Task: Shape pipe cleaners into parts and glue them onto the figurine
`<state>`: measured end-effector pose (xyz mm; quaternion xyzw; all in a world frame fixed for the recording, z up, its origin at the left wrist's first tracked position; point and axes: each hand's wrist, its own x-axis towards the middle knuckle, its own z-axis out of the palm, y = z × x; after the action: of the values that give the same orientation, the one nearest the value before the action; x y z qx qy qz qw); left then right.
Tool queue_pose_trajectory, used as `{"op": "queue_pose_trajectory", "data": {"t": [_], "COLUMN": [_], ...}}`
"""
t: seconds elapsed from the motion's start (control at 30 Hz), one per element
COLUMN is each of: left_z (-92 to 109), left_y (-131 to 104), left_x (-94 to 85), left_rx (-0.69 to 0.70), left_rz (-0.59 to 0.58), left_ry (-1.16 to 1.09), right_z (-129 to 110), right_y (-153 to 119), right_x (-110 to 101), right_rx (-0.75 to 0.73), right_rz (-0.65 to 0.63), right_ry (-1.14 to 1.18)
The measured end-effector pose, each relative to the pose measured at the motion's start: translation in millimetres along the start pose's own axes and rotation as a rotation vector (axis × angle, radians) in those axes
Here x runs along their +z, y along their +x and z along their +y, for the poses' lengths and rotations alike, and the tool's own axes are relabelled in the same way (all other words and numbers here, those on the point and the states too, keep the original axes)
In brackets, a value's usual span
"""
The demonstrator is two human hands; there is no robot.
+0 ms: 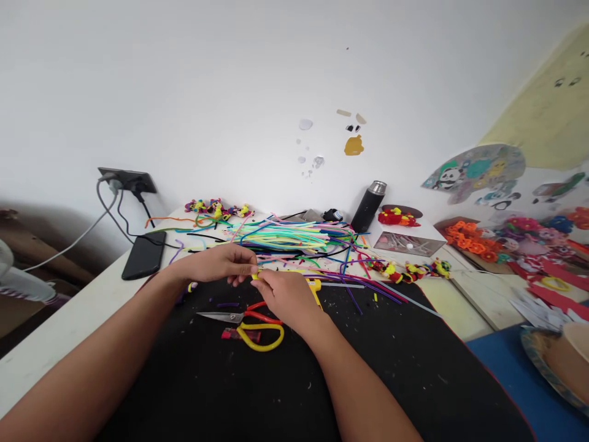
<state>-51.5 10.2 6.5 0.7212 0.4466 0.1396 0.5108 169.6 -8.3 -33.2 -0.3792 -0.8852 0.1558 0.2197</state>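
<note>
My left hand [234, 264] and my right hand [289, 296] meet above the black mat [377, 380]. Between their fingertips is a small yellow piece [256, 275], mostly hidden, which both hands pinch. Scissors [257, 323] with one red and one yellow handle lie just below my right hand, blades pointing left. Under the yellow handle is a small red object [230, 333]. A yellow tool [315, 285], partly covered by my right hand, lies behind it. Beyond the hands is a pile of colourful pipe cleaners [285, 235].
A phone [144, 255] lies at the left, near cables and a wall socket [129, 180]. A black bottle [369, 206] and a box [407, 241] stand at the back right. Orange flower crafts [472, 242] and a round tray [536, 362] are farther right.
</note>
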Motion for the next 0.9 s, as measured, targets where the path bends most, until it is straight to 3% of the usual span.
{"op": "queue_pose_trajectory", "data": {"t": [0.27,0.53,0.73,0.9], "left_z": [17.2,29.2,38.5,30.6], "left_y": [-9.0,-20.1,-40.4,-55.1], "left_x": [3.3,14.2,33.6,49.8], "left_rx": [-0.010,0.042,0.024,-0.009], "left_rz": [0.091,0.281,0.475,0.551], "left_ry": [0.061,0.172,0.422,0.611], "right_z": [5.7,6.5,-5.6,-14.9], "right_y": [1.4,6.0,5.9,4.1], "right_x": [1.8,10.3,15.6,21.8], "right_rx": [0.143,0.312,0.390,0.432], "right_rz": [0.122,-0.007,-0.060,-0.087], "right_ry": [0.444,1.148,1.418,1.494]}}
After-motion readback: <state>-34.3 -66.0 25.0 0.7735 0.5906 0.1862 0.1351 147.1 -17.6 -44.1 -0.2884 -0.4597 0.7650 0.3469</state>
